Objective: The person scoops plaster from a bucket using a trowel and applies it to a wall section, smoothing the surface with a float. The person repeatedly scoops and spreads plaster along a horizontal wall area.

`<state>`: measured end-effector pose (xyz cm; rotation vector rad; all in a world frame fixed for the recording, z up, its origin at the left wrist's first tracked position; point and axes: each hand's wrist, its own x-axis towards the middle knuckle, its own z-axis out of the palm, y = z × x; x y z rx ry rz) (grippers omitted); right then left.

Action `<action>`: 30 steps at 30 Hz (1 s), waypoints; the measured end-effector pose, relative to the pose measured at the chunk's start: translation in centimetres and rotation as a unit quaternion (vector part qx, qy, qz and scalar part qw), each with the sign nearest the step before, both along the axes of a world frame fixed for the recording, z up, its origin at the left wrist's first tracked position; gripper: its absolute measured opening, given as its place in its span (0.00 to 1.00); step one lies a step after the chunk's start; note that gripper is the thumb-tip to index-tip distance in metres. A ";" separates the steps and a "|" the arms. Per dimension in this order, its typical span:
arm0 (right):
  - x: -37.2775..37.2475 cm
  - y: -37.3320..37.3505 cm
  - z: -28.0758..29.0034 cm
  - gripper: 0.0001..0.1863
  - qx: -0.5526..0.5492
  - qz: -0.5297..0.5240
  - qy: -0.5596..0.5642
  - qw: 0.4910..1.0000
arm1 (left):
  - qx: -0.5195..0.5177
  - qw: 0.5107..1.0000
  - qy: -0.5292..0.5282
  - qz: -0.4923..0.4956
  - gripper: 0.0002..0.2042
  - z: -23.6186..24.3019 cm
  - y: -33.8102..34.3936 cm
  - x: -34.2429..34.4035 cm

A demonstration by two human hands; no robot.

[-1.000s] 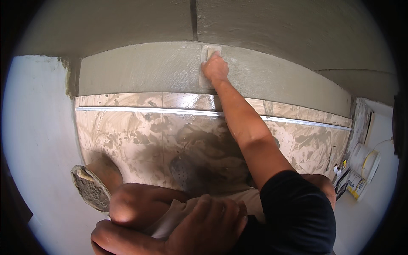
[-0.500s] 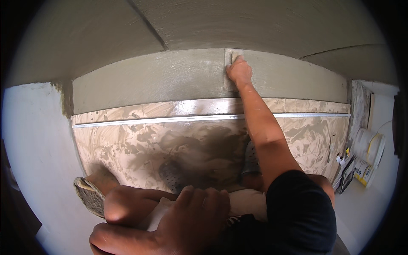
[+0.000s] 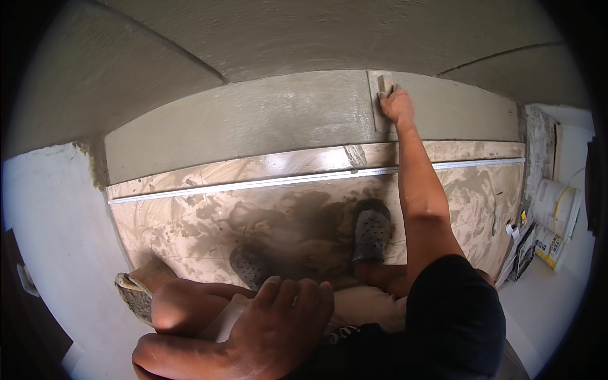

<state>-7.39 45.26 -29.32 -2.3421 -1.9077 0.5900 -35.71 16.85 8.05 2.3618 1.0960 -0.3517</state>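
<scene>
Farther right along the plaster band (image 3: 253, 117) than half a second ago, the right hand (image 3: 398, 106) and its plastering trowel (image 3: 375, 101) have slid away from the dark groove above, while the view itself has turned a little. Most of the right clog (image 3: 372, 231), which the forearm largely covered then, now shows.

The right hand is closed around the trowel's pale handle, with the thumb side toward the upper left; the fingers wrapped beneath are mostly out of sight. The trowel lies flat on the wet grey band, its long sides running from the upper edge of the band toward the lower one, part of its blade hidden under the hand.

The left hand (image 3: 282, 323) rests back up over the lap, knuckles bent; its palm is hidden, so I cannot tell whether it has hold of anything. The left clog (image 3: 250, 266) is partly cut off by the knee.

A long whitish strip (image 3: 285, 182) crosses the smeared beige tiles (image 3: 171, 234), interrupted by the right forearm. At left, a mortar bucket (image 3: 136, 297) is half hidden behind the knee; the tan piece at its rim is probably a handle. At right, near the curved edge, a white bucket (image 3: 552, 206) sits beside dark items too jumbled to name.
</scene>
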 end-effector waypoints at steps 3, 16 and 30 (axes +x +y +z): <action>-2.6 -0.5 -0.2 0.29 -0.009 0.034 0.027 0.999 | -0.002 1.000 0.014 -0.007 0.19 0.1 -0.2 0.0; -21.5 -5.0 1.3 0.28 -0.046 0.081 0.132 0.987 | -0.046 0.998 0.025 0.034 0.16 0.9 -1.9 -3.3; -27.2 -5.5 1.3 0.28 -0.045 0.130 0.146 0.980 | 0.348 0.300 0.440 0.772 0.14 -1.8 2.0 -1.3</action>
